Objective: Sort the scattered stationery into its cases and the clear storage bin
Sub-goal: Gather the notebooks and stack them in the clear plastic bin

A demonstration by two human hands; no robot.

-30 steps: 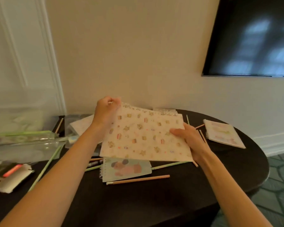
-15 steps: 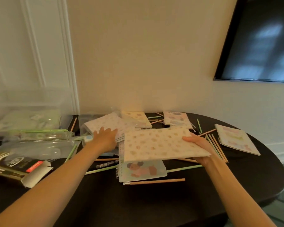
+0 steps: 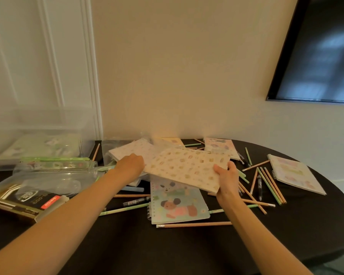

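Fingers of right hand (image 3: 225,180) still grip patterned notebook (image 3: 187,167), now tilted; left hand's (image 3: 130,165) unclear.

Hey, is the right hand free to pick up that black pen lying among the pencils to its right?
Probably not yet. The right hand grips the patterned notebook, so its grip is taken. The black pen itself lies uncovered on the table, with nothing between it and the hand.

We see the storage bin (image 3: 38,133) at the worktop's (image 3: 187,247) far left, pencil case (image 3: 56,171) in front, notebooks (image 3: 179,203) mid, pencils (image 3: 270,183) scattered to the right.
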